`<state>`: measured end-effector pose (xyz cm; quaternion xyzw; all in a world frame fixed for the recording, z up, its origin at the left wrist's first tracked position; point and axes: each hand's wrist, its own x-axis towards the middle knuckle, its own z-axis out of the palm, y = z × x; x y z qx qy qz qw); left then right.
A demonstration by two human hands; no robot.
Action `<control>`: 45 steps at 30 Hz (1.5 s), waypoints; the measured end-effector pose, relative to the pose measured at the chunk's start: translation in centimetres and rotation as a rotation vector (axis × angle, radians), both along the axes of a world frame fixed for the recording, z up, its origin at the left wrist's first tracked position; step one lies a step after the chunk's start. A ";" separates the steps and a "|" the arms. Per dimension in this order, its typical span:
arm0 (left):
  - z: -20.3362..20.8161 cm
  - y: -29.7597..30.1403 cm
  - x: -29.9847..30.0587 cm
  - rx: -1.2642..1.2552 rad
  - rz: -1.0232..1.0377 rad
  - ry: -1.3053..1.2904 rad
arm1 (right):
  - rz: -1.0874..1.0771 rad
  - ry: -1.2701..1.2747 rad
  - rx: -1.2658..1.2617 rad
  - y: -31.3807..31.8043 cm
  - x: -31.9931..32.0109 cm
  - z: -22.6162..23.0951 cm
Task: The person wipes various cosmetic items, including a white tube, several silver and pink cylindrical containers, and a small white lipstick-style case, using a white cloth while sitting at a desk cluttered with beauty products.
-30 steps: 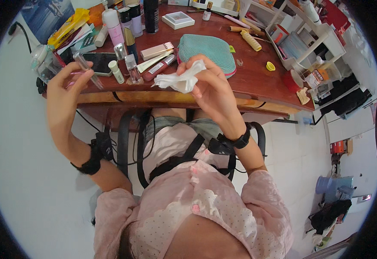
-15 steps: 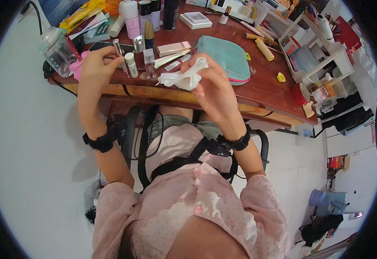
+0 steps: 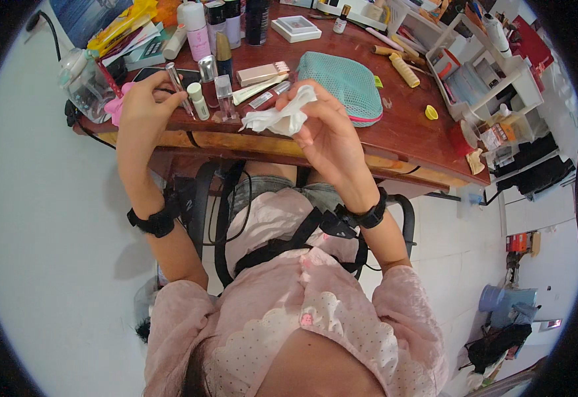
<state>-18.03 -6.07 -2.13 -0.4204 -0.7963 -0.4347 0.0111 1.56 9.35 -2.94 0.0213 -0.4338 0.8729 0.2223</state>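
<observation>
Across the upper part of the view runs the reddish wooden tabletop (image 3: pixel 401 126), crowded with bottles, tubes and boxes, with a teal mesh pouch (image 3: pixel 342 83) lying right of centre and a white shelf unit (image 3: pixel 487 73) standing at the far right edge. Below the tabletop's front edge, the person's pink dotted top fills the lower frame.

Over that front edge the right hand (image 3: pixel 325 135) hangs above the lap side, its fingers (image 3: pixel 302 109) bunched around a crumpled white tissue (image 3: pixel 276 119), which juts toward the person's left. Well apart to the left, the left hand (image 3: pixel 145 99) rests at the tabletop's near left corner, its fingers (image 3: pixel 170 89) pinching a slim clear tube with a silver cap (image 3: pixel 178 85). This tube's long axis runs near upright, tilted a little, cap end away from the person. Just beside it stand a small white bottle (image 3: pixel 199 100) and a clear bottle (image 3: pixel 223 92), between the two hands. The tissue's loose end points toward those bottles, and the right hand is the nearer one to them.
</observation>
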 end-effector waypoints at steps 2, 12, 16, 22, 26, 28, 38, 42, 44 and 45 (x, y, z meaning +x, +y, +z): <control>-0.2 -0.1 -0.1 0.009 0.021 0.013 | -0.002 -0.001 -0.003 0.1 -0.1 -0.1; 1.3 -1.1 2.6 0.177 0.146 0.203 | -0.016 -0.060 0.023 0.2 0.6 -0.1; 3.6 -0.6 5.8 0.311 0.220 0.163 | -0.011 -0.102 0.098 1.1 1.5 -0.9; 3.7 2.0 10.1 0.222 -0.406 0.097 | -0.019 -0.074 0.111 1.3 3.8 0.0; 2.5 4.0 11.2 0.135 -0.442 0.043 | -0.097 -0.089 0.239 1.7 5.2 0.1; 2.1 4.7 11.6 0.014 -0.465 -0.102 | 0.040 -0.120 0.246 2.5 6.2 -0.1; -1.2 8.9 13.8 0.143 -0.373 0.026 | -0.323 -0.266 0.444 4.1 6.8 -1.5; -1.5 9.4 14.1 0.083 -0.379 0.032 | -0.465 -0.260 0.568 5.9 7.3 -2.4; -1.7 9.6 14.0 -0.028 -0.397 0.065 | -0.602 -0.300 0.735 6.1 8.1 -2.0; -2.3 9.8 13.7 -0.011 -0.470 0.122 | -0.590 -0.418 1.011 6.3 8.5 -1.5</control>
